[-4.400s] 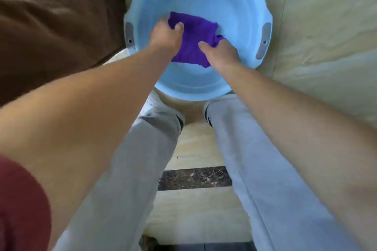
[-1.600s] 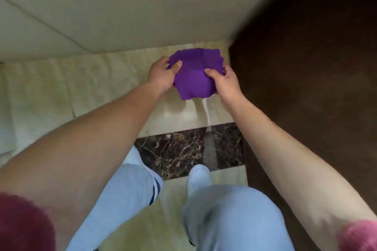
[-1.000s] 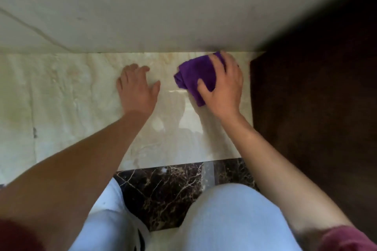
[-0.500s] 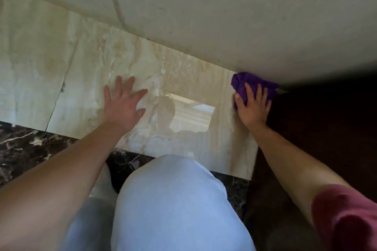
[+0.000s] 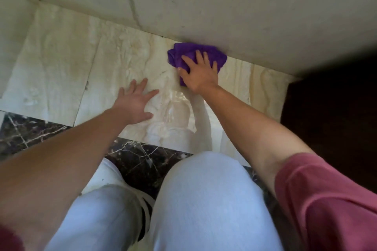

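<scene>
Mid-wipe: right hand (image 5: 199, 73) presses cloth (image 5: 195, 52) flat, seemingly against far wall (image 5: 224, 6); left hand (image 5: 134, 104) splayed on tile (image 5: 122, 57); next, firm leftward sweep

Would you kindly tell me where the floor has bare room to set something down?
The cream tile left of the left hand is bare, bordered by the wall and the dark marble strip. A smaller bare patch lies between the purple cloth and the dark brown surface. The middle is crowded: the right hand presses the cloth by the wall.
</scene>
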The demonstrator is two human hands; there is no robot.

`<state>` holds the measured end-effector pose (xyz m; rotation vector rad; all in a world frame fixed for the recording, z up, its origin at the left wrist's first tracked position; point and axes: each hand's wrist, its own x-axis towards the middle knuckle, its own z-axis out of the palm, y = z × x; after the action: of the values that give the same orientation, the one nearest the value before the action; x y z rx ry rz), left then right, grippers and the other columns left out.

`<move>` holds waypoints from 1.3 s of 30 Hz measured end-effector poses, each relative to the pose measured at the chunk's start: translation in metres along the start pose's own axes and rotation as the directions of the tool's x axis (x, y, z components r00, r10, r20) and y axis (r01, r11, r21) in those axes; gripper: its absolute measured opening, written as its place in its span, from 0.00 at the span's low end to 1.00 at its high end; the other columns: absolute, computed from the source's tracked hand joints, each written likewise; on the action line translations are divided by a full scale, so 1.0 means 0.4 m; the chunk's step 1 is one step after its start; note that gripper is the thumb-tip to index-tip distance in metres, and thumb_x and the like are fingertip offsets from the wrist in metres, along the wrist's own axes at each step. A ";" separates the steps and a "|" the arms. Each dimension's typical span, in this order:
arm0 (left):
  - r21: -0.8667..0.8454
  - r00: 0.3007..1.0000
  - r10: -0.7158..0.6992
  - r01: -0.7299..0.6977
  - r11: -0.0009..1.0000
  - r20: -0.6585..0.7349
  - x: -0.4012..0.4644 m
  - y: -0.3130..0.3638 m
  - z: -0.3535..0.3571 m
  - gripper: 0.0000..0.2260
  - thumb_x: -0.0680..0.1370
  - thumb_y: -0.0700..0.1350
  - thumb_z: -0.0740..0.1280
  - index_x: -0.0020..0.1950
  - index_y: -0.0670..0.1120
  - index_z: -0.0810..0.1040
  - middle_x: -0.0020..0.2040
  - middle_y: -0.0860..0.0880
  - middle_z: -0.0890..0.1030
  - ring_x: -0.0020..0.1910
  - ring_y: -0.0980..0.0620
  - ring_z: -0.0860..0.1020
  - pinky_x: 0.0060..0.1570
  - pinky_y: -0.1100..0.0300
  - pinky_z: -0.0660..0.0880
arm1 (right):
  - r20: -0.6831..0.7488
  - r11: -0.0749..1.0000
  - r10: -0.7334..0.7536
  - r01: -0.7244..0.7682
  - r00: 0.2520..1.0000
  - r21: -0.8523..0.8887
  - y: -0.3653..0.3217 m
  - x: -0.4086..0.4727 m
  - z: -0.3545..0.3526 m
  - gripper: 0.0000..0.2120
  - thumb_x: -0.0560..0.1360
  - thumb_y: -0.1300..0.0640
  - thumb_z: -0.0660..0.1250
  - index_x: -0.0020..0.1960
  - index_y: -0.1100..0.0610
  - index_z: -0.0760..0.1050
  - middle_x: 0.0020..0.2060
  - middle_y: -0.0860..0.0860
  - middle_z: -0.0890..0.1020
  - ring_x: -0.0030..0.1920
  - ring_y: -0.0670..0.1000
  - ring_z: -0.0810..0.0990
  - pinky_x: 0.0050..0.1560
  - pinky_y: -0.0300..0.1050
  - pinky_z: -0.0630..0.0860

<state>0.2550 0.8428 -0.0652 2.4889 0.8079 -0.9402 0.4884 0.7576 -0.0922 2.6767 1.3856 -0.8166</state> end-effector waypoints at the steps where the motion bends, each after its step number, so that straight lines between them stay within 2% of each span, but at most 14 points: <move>1: 0.068 1.000 0.018 -0.017 0.998 -0.016 -0.001 -0.027 -0.014 0.37 0.78 0.60 0.66 0.82 0.61 0.50 0.84 0.48 0.41 0.82 0.40 0.42 0.78 0.36 0.48 | -0.011 0.999 0.004 -0.005 1.000 -0.048 0.029 -0.009 -0.007 0.28 0.81 0.36 0.50 0.80 0.39 0.57 0.83 0.52 0.54 0.83 0.56 0.49 0.79 0.67 0.43; 2: 0.109 0.999 0.012 -0.008 0.994 -0.039 -0.003 -0.062 -0.030 0.35 0.78 0.60 0.66 0.82 0.60 0.53 0.84 0.48 0.43 0.83 0.40 0.43 0.78 0.35 0.48 | -0.026 0.996 0.027 -0.030 0.999 -0.087 0.073 -0.031 -0.009 0.28 0.81 0.36 0.51 0.80 0.38 0.56 0.83 0.51 0.54 0.83 0.55 0.50 0.79 0.68 0.43; 4: 0.078 0.991 -0.083 0.091 0.993 -0.101 -0.010 -0.155 -0.064 0.33 0.78 0.60 0.66 0.81 0.58 0.57 0.84 0.48 0.47 0.83 0.40 0.46 0.77 0.35 0.50 | -0.082 0.983 0.155 -0.162 0.985 -0.090 0.187 -0.097 -0.009 0.29 0.81 0.37 0.51 0.81 0.40 0.54 0.83 0.52 0.54 0.83 0.55 0.49 0.79 0.67 0.43; 6: 0.025 0.974 -0.183 0.188 0.982 -0.134 -0.023 -0.253 -0.076 0.34 0.78 0.62 0.65 0.81 0.57 0.57 0.84 0.48 0.49 0.82 0.40 0.49 0.77 0.35 0.52 | -0.136 0.936 0.345 -0.352 0.929 -0.031 0.332 -0.166 -0.014 0.29 0.82 0.39 0.53 0.82 0.43 0.54 0.83 0.55 0.54 0.83 0.56 0.50 0.80 0.65 0.46; 8: 0.017 0.963 -0.231 0.235 0.972 -0.138 -0.045 -0.324 -0.056 0.36 0.77 0.65 0.65 0.82 0.58 0.55 0.84 0.47 0.49 0.82 0.40 0.49 0.76 0.34 0.53 | -0.150 0.878 0.475 -0.479 0.867 0.010 0.435 -0.196 -0.033 0.29 0.83 0.41 0.55 0.82 0.48 0.57 0.82 0.58 0.56 0.83 0.59 0.51 0.79 0.65 0.50; 10: -0.034 0.956 -0.265 0.262 0.964 -0.127 -0.069 -0.359 -0.011 0.40 0.75 0.69 0.64 0.82 0.59 0.52 0.84 0.48 0.48 0.82 0.40 0.49 0.76 0.32 0.53 | -0.142 0.845 0.532 -0.534 0.835 0.026 0.441 -0.177 -0.037 0.29 0.83 0.43 0.56 0.81 0.52 0.59 0.81 0.60 0.59 0.82 0.61 0.54 0.79 0.65 0.51; 13: -0.135 0.944 -0.314 0.300 0.944 -0.098 -0.084 -0.362 0.056 0.43 0.73 0.71 0.64 0.81 0.60 0.47 0.84 0.49 0.43 0.82 0.41 0.46 0.75 0.32 0.54 | -0.199 0.848 0.528 -0.525 0.825 0.072 0.312 -0.117 0.003 0.29 0.83 0.46 0.58 0.81 0.54 0.61 0.81 0.61 0.60 0.82 0.60 0.54 0.80 0.63 0.50; 20: -0.281 0.938 -0.316 0.268 0.921 -0.142 -0.081 -0.362 0.108 0.43 0.75 0.69 0.64 0.82 0.60 0.45 0.84 0.49 0.39 0.82 0.41 0.40 0.77 0.35 0.49 | -0.298 0.947 0.320 -0.311 0.899 0.078 -0.118 0.023 0.087 0.29 0.80 0.45 0.58 0.79 0.50 0.63 0.80 0.62 0.60 0.82 0.61 0.54 0.80 0.61 0.47; 23: -0.297 0.937 -0.300 0.239 0.924 -0.178 -0.093 -0.377 0.104 0.39 0.77 0.64 0.65 0.82 0.58 0.50 0.84 0.49 0.42 0.83 0.42 0.43 0.78 0.37 0.49 | -0.310 0.990 0.139 -0.133 0.941 0.041 -0.288 0.082 0.110 0.29 0.79 0.45 0.59 0.79 0.47 0.63 0.80 0.63 0.62 0.81 0.62 0.56 0.80 0.60 0.47; 27: -0.339 0.887 -0.433 0.363 0.868 -0.160 -0.179 -0.460 0.141 0.36 0.78 0.61 0.66 0.82 0.56 0.53 0.84 0.48 0.44 0.83 0.42 0.46 0.79 0.39 0.49 | -0.296 1.000 0.007 -0.009 0.955 -0.005 -0.469 0.152 0.126 0.29 0.79 0.46 0.56 0.80 0.46 0.62 0.80 0.62 0.62 0.81 0.62 0.57 0.80 0.60 0.48; 32: -0.361 0.822 -0.558 0.489 0.794 -0.114 -0.311 -0.564 0.226 0.37 0.78 0.63 0.65 0.82 0.53 0.53 0.84 0.46 0.45 0.82 0.41 0.49 0.79 0.38 0.53 | -0.234 0.983 -0.163 0.138 0.959 -0.121 -0.576 0.218 0.117 0.29 0.80 0.47 0.56 0.80 0.49 0.61 0.80 0.63 0.61 0.80 0.64 0.57 0.79 0.61 0.50; 34: -0.371 0.770 -0.631 0.560 0.740 -0.095 -0.364 -0.596 0.276 0.40 0.77 0.66 0.63 0.83 0.53 0.51 0.84 0.45 0.44 0.83 0.40 0.48 0.78 0.37 0.53 | -0.202 0.964 -0.235 0.202 0.951 -0.173 -0.647 0.250 0.116 0.28 0.81 0.47 0.55 0.81 0.49 0.59 0.80 0.63 0.59 0.81 0.64 0.55 0.80 0.61 0.50; 36: -0.399 0.730 -0.683 0.619 0.676 -0.024 -0.393 -0.614 0.321 0.45 0.75 0.71 0.61 0.83 0.54 0.44 0.84 0.45 0.40 0.83 0.41 0.44 0.78 0.35 0.50 | -0.146 0.932 -0.323 0.288 0.935 -0.219 -0.721 0.286 0.105 0.28 0.82 0.46 0.54 0.82 0.49 0.57 0.81 0.63 0.57 0.81 0.63 0.54 0.80 0.61 0.50; 39: -0.459 0.720 -0.687 0.645 0.612 0.095 -0.396 -0.629 0.371 0.50 0.72 0.75 0.58 0.80 0.58 0.31 0.81 0.46 0.30 0.81 0.41 0.35 0.77 0.33 0.49 | -0.072 0.871 -0.440 0.406 0.895 -0.277 -0.838 0.347 0.092 0.28 0.83 0.46 0.53 0.82 0.49 0.55 0.82 0.62 0.55 0.82 0.62 0.52 0.80 0.60 0.49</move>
<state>-0.0707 0.9011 -0.0938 1.8010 1.8409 -0.7069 0.2809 1.0564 -0.1148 2.2964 2.0013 -0.4328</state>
